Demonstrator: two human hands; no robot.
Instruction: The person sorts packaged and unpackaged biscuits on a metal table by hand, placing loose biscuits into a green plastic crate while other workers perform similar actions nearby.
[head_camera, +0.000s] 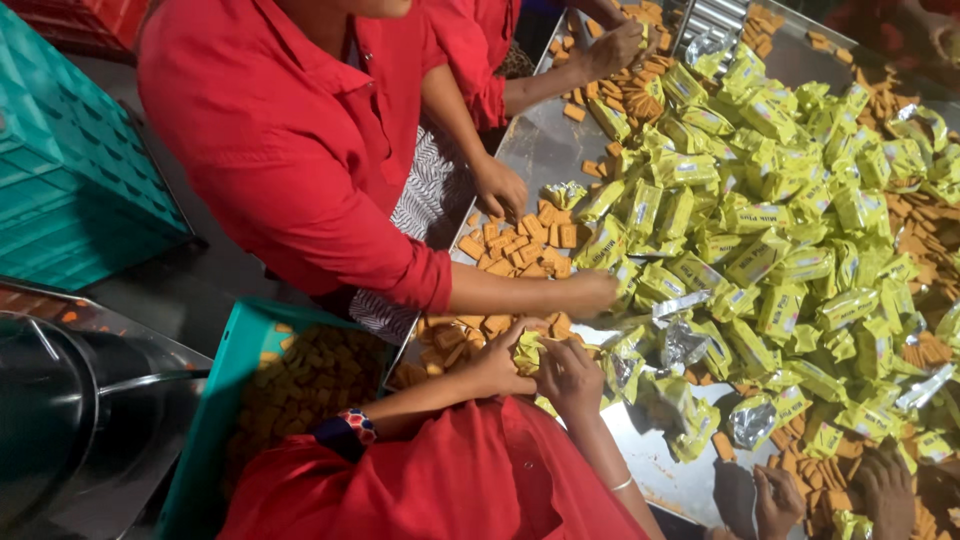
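Nearest, at the bottom edge, the left hand (777, 503) and the right hand (886, 488) lie low over a patch of loose brown biscuits (815, 468) on the steel worktop (655, 455), with a yellow packet (850, 523) just between them; both sets of fingers are bent down onto the biscuits, but whether they grip anything cannot be told. Just to the left, a co-worker in a red sleeve (470, 470) pinches a small yellow wrapper (527, 350) with both hands. Beside that person stands a teal crate (215, 400) filled with biscuits. Farther up, another red-sleeved person's hand (590, 292) reaches into the big heap of yellow packets (780, 230) that covers the middle of the worktop. More biscuits (520, 245) lie at its left edge, and stacked teal crates (70, 180) stand far left.
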